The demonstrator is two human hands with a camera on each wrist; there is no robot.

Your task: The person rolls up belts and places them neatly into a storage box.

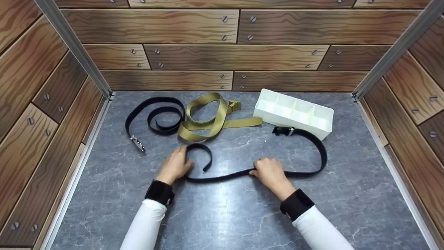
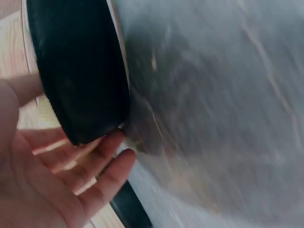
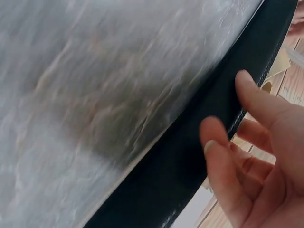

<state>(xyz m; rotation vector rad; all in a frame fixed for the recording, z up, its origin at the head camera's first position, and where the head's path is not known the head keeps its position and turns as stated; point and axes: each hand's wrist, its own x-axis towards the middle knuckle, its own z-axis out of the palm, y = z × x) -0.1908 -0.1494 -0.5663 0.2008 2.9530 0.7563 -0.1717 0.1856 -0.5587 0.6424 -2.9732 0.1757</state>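
A black belt [image 1: 321,149] stands on edge in a long S, its dark buckle [image 1: 282,131] at the far right end and its free end curling at the left. My left hand [image 1: 175,165] is at the curled end, thumb on the inner side. In the left wrist view the strap [image 2: 80,71] passes between the thumb and the loosely bent fingers [image 2: 111,178]. My right hand [image 1: 270,172] pinches the same belt along its middle. In the right wrist view, fingertips lie on the strap's near face [image 3: 180,156], with other fingers behind it.
Behind my left hand lies another black belt [image 1: 152,100] with a silver buckle [image 1: 138,143]. Beside it is a loosely looped olive webbing belt [image 1: 222,114]. A white divided box [image 1: 295,116] stands at the back right, close to the held belt's buckle end. Wood-patterned walls [image 1: 194,57] enclose the grey surface.
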